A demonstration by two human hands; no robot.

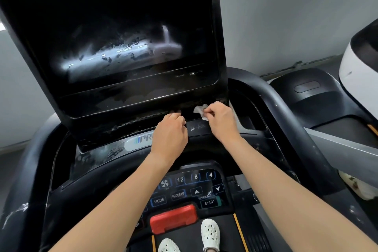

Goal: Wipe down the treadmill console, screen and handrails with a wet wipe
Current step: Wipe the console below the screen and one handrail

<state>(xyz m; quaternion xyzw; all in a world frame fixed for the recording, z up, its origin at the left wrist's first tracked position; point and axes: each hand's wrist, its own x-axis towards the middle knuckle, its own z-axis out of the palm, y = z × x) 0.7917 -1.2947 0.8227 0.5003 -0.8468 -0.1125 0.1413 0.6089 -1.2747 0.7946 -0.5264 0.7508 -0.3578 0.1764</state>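
Right hand (219,118) is pinched on the wipe (198,109) below the screen (122,26), bottom-right corner; smears are seen, handrails (286,112) judged undone.

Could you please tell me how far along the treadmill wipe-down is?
The screen shows wet smear marks, so it looks wiped. In hand: the right hand pinches the wet wipe at the screen's lower edge, with the left hand curled beside it. The keypad and handrails seem left to do.
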